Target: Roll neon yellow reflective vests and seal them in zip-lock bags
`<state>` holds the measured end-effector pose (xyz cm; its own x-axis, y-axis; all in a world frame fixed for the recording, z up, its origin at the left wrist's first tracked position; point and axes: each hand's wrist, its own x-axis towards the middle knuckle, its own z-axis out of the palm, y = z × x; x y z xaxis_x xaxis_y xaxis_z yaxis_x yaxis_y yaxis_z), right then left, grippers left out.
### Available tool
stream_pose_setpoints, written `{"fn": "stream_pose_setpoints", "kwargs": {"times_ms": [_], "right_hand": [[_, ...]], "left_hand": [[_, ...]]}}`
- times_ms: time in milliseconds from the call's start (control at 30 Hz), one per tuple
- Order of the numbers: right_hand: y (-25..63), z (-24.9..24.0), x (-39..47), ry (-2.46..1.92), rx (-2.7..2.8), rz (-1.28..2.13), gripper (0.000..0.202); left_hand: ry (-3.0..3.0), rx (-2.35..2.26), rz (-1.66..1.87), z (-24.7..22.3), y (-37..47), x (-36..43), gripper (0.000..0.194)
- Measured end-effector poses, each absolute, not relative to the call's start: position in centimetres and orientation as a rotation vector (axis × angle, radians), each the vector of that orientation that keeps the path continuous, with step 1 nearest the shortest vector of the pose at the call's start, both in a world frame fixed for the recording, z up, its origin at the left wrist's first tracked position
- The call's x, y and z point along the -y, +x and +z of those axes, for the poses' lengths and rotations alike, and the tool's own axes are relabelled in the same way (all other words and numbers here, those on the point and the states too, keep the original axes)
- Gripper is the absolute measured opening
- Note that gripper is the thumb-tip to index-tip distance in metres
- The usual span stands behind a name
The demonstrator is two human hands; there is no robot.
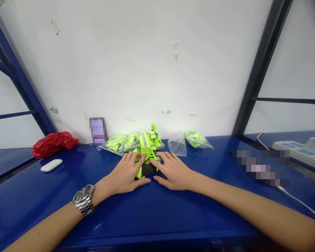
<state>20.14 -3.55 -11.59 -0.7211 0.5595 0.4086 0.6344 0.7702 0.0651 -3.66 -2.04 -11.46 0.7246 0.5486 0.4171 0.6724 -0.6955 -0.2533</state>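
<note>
A blue tabletop (157,217) carries a red bag (54,143) and a white case (51,165) at left, yellow straps (145,140) in the middle, bagged straps (195,139) and a clear bag (177,144) at the back, and a blurred dark thing (261,168) beside a white cable (299,201) at right

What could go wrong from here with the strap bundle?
1. The neon strap bundle is loosely looped between the left hand and right hand, so it might spring apart if both let go.
2. The bagged straps lie close behind it on the left; a trailing loop could catch or shift them.
3. The clear bag, seemingly empty, lies just beyond the right hand's fingers and might get brushed aside.
</note>
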Motion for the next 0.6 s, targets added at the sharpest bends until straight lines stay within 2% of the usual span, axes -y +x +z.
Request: {"fn": "stream_pose_setpoints", "kwargs": {"times_ms": [133, 333, 600], "right_hand": [[19.8, -11.9, 3.2, -1.035, 2.6, -0.233, 0.049], [20.0, -12.3, 2.9, -1.031, 2.523, -0.223, 0.043], [19.8, -13.1, 2.1, -0.909, 2.335, -0.104, 0.048]], "left_hand": [[-2.582, 1.007, -0.357, -11.6, -3.6, 1.4, 0.075], [-2.548, 0.858, -0.484, -11.4, -3.7, 1.3, 0.055], [-2.413, 0.613, -0.666, -11.2, -2.7, 2.2, 0.059]]}}
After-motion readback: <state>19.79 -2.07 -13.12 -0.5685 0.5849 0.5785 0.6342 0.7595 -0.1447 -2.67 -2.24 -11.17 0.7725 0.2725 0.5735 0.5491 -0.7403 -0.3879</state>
